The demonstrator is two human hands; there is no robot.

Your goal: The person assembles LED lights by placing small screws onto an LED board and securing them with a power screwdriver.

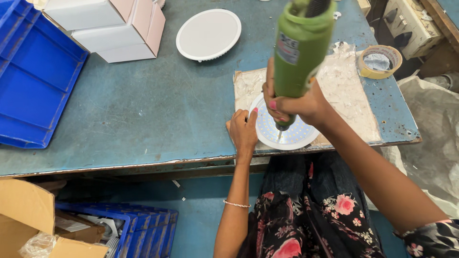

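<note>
A view from above of a person seated at a worn blue-green table (143,110), working with 2 bare hands. The right hand (296,106) is wrapped tightly around a green electric screwdriver (300,52), held upright with its bit pointing down. The bit tip touches a round white LED disc (296,136) dotted with small light points. The disc lies at the near edge of the table, on a board (344,91) covered with wrinkled clear plastic. The left hand (243,131) rests just beside the disc on its left, fingers curled, thumb and fingertips touching the disc's rim to steady it. A thin bracelet (236,204) circles the left wrist.

Farther back on the table, well apart from the hands, lies 1 round white cover (208,34). To its left stand white boxes (114,28). A blue tray (33,76) fills the left edge of the table. A roll of tape (380,61) sits near the board's right corner.

Below the table edge, the person's dark floral clothing (311,215) is visible. At lower left sit a cardboard box (24,215) and a blue crate (138,229) holding parts too small to make out.
</note>
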